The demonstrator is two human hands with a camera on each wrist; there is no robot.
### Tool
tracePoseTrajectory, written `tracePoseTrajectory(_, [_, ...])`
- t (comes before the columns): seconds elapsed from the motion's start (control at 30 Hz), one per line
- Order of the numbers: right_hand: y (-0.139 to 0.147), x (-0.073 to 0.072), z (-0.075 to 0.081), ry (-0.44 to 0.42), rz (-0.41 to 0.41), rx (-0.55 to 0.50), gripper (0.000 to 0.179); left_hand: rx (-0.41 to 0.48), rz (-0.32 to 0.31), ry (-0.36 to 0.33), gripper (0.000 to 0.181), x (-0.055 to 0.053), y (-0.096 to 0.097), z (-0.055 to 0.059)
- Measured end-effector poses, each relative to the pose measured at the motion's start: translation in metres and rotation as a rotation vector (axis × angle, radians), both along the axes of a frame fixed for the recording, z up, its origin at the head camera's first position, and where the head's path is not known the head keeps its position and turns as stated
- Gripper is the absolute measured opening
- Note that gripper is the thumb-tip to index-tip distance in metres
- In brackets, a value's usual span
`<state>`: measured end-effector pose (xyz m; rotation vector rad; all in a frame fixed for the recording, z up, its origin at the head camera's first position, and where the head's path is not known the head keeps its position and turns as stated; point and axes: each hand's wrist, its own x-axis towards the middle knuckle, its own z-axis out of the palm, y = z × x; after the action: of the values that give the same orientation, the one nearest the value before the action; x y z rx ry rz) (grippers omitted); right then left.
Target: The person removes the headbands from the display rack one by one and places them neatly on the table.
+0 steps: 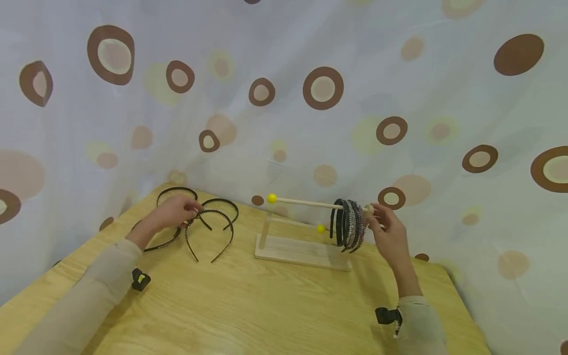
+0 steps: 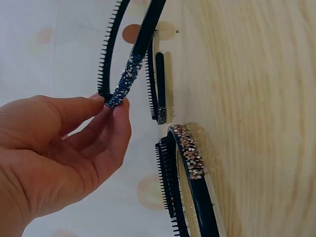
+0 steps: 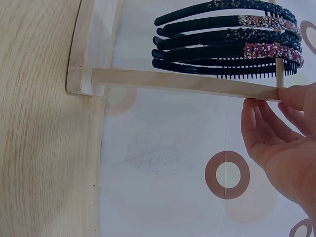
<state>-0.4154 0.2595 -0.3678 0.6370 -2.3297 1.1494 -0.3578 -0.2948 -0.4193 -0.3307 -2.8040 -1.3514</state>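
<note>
My left hand [image 1: 175, 211] pinches the top of a black toothed headband [image 2: 129, 74] covered there in blue and silver glitter; its two ends hang down above the table. Other black headbands stand around that hand, one with copper-coloured glitter [image 2: 190, 153] close below it in the left wrist view. At the right, my right hand [image 1: 392, 236] grips the top end of an upright post [image 3: 182, 83] of a wooden rack [image 1: 301, 254], thumb and fingers on either side. Several glittered headbands [image 1: 350, 224] hang bunched on the rack's upper rod, right beside that hand.
The rack's rods end in yellow balls [image 1: 272, 198], one pointing left and another [image 1: 321, 229] lower down. A patterned curtain [image 1: 284, 123] hangs behind the wooden table [image 1: 248, 305]. A dark headband [image 1: 177, 189] stands near the back left edge.
</note>
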Motion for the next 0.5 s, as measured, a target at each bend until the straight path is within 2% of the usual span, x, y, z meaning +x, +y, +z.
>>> tracePoseTrajectory(0.03, [-0.0024,0.0044,0.0027,0.002,0.008,0.003,0.042,-0.021,-0.004,-0.014,0.028,0.0016,0.0003,-0.0004])
tracePoseTrajectory(0.13, [-0.0023,0.0032,0.0006,0.003,0.005,0.012,0.042,-0.073,-0.027,-0.051,0.027,0.0047,0.0011,-0.0014])
tracePoseTrajectory(0.23, [-0.0019,0.0024,-0.0001,0.001,-0.001,0.018,0.042,-0.122,-0.033,-0.057,0.026,0.0037,0.0006,-0.0030])
tracePoseTrajectory(0.27, [0.0005,-0.0021,-0.0034,-0.001,-0.007,0.015,0.043,-0.137,-0.033,-0.053,0.026,0.0030,0.0005,-0.0035])
tracePoseTrajectory(0.5, [0.0018,-0.0024,-0.0029,0.007,-0.003,0.018,0.043,-0.239,-0.028,-0.006,0.023,0.0006,-0.0008,-0.0065])
